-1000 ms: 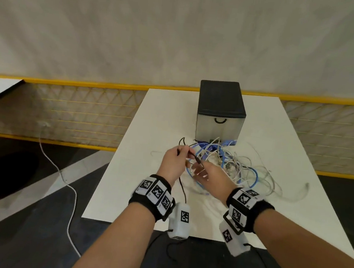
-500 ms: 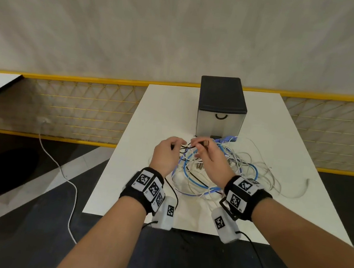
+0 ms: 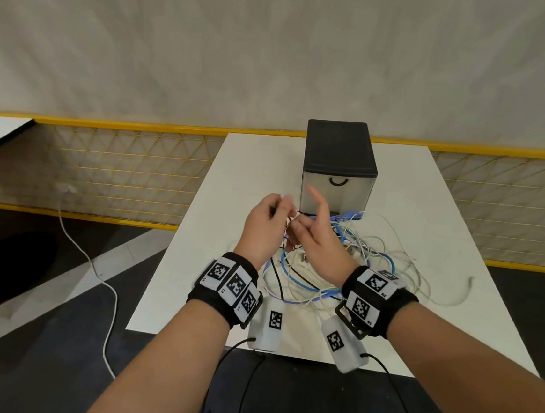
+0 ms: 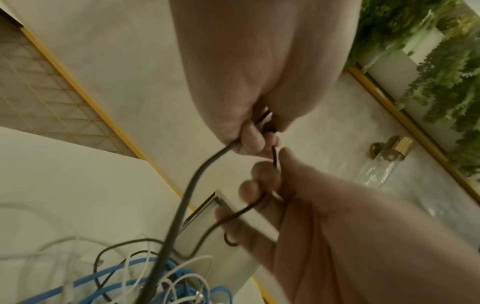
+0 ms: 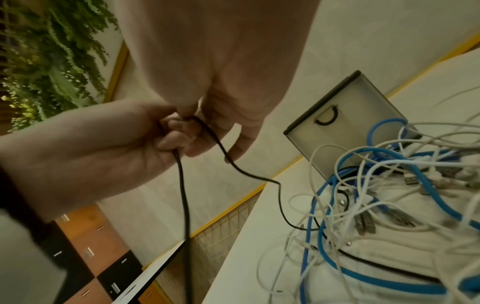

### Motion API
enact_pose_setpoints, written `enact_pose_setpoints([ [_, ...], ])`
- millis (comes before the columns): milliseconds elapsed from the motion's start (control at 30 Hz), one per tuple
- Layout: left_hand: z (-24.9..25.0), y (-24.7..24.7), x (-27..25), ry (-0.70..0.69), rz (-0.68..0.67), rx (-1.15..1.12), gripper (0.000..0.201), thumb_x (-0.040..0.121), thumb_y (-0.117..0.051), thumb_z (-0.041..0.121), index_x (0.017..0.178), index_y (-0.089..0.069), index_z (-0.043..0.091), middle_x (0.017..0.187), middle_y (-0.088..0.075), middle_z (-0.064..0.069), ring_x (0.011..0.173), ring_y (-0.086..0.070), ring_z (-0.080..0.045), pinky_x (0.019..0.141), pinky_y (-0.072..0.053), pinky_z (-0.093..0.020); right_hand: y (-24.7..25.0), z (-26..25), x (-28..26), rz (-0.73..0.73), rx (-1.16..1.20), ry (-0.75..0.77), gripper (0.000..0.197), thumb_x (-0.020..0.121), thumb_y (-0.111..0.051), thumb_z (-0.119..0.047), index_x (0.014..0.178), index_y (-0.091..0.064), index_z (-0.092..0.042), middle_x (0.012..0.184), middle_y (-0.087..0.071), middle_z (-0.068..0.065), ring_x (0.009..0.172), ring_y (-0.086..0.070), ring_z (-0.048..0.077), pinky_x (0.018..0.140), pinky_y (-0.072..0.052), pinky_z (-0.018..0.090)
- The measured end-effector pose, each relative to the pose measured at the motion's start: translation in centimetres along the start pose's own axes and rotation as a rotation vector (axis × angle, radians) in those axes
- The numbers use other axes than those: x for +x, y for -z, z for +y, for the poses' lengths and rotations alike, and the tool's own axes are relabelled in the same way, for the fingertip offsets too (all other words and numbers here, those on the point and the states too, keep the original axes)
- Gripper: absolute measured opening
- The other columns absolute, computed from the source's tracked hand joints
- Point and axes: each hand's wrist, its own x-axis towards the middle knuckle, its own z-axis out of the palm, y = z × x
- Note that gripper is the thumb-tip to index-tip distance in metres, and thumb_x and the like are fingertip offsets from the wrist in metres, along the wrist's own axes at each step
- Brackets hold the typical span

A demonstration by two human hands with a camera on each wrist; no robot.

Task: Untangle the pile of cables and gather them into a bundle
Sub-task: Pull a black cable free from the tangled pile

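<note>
A thin black rubber-sheathed cable [image 5: 183,185] is held clamped in the curled grip of the left hand [image 3: 264,225], and the same cable is pinched a little further along by the right hand [image 3: 314,240], whose index finger is left pointing upward. The two grips are kept close together and raised, apparently so that a short loop can be folded between them while the slack is drawn clear. Below and just beyond the grips, the cable is seen trailing down into the tangled pile of blue and white cables [image 3: 342,263], which is spread on the white surface [image 3: 251,171]. Behind the pile stands a grey drawer box with a black top [image 3: 339,169]. The cable's plug is hidden inside the fingers, and where it threads through the pile cannot be made out.
</note>
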Motion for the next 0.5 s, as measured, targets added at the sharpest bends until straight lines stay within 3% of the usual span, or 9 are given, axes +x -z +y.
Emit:
enact_pose_setpoints([
  [100,1.0,0.6,0.5,0.057,0.115,-0.19,0.031,0.104,-0.038,0.02,0.075,-0.049,0.015,0.065,-0.048,0.001,0.056,-0.041,-0.01,0.061,-0.036,-0.029,0.0,0.6,-0.5,-0.079,-0.138,-0.014,0.017,0.102,-0.034,-0.008,0.118,-0.042,-0.008,0.074,-0.049,0.012,0.066,-0.055,0.011,0.07,-0.045,0.017],
  [133,1.7,0.9,0.6,0.063,0.165,-0.285,0.033,0.104,-0.036,0.019,0.073,-0.045,0.017,0.06,-0.043,0.005,0.057,-0.04,-0.011,0.06,-0.036,-0.028,0.1,1.0,-0.8,-0.134,-0.199,-0.032,0.015,0.103,-0.033,-0.011,0.104,-0.048,-0.009,0.074,-0.048,0.008,0.067,-0.053,0.009,0.071,-0.043,0.016],
  [200,3.5,2.2,0.9,0.062,0.21,-0.495,0.039,0.106,-0.037,0.026,0.067,-0.038,0.02,0.052,-0.032,0.009,0.051,-0.035,-0.011,0.054,-0.038,-0.024,0.2,2.3,-1.4,-0.235,-0.326,-0.077,0.023,0.104,-0.032,-0.016,0.087,-0.048,-0.015,0.073,-0.047,-0.004,0.067,-0.047,0.005,0.072,-0.039,0.016],
  [300,5.0,4.4,0.8,0.004,0.1,-0.589,0.042,0.105,-0.043,0.032,0.066,-0.032,0.022,0.047,-0.02,0.011,0.042,-0.015,-0.008,0.037,-0.02,-0.019,1.1,3.9,-1.4,-0.232,-0.476,-0.129,0.026,0.103,-0.035,-0.024,0.081,-0.047,-0.021,0.072,-0.046,-0.009,0.067,-0.044,0.006,0.072,-0.038,0.024],
  [367,4.9,5.0,0.4,-0.011,0.005,-0.364,0.028,0.102,-0.052,0.031,0.077,-0.048,0.018,0.045,-0.025,0.012,0.039,-0.017,-0.009,0.035,-0.017,-0.02,1.7,3.4,-0.5,-0.153,-0.46,-0.143,0.028,0.102,-0.037,-0.026,0.076,-0.047,-0.022,0.071,-0.047,-0.007,0.063,-0.044,0.005,0.068,-0.04,0.024],
  [400,4.7,4.8,0.1,-0.007,-0.046,-0.16,0.02,0.099,-0.056,0.032,0.086,-0.058,0.017,0.045,-0.035,0.01,0.039,-0.024,-0.014,0.034,-0.024,-0.023,1.8,2.6,0.1,-0.111,-0.441,-0.146,0.028,0.102,-0.039,-0.026,0.076,-0.048,-0.021,0.07,-0.048,-0.006,0.06,-0.044,0.006,0.063,-0.041,0.024],
  [433,4.4,4.5,-0.2,0.002,-0.102,0.065,0.017,0.098,-0.059,0.034,0.096,-0.065,0.019,0.068,-0.032,0.025,0.044,-0.036,-0.02,0.039,-0.036,-0.03,1.9,1.5,0.7,-0.077,-0.428,-0.135,0.028,0.101,-0.04,-0.026,0.076,-0.049,-0.019,0.069,-0.049,-0.005,0.058,-0.045,0.007,0.058,-0.042,0.023],
  [467,3.8,4.1,-0.4,0.012,-0.17,0.278,0.022,0.097,-0.059,0.037,0.104,-0.068,0.018,0.11,-0.046,0.001,0.054,-0.046,-0.02,0.054,-0.046,-0.035,1.9,0.3,1.3,-0.053,-0.419,-0.108,0.028,0.101,-0.042,-0.026,0.078,-0.052,-0.015,0.068,-0.049,-0.004,0.056,-0.045,0.008,0.055,-0.043,0.021],
  [500,3.2,3.7,-0.6,0.021,-0.241,0.432,0.027,0.098,-0.056,0.039,0.104,-0.069,0.016,0.08,-0.038,0.022,0.059,-0.05,-0.013,0.064,-0.047,-0.033,1.8,-0.9,1.9,-0.04,-0.407,-0.068,0.027,0.101,-0.043,-0.025,0.08,-0.054,-0.01,0.068,-0.049,-0.002,0.057,-0.046,0.008,0.053,-0.044,0.02],
])
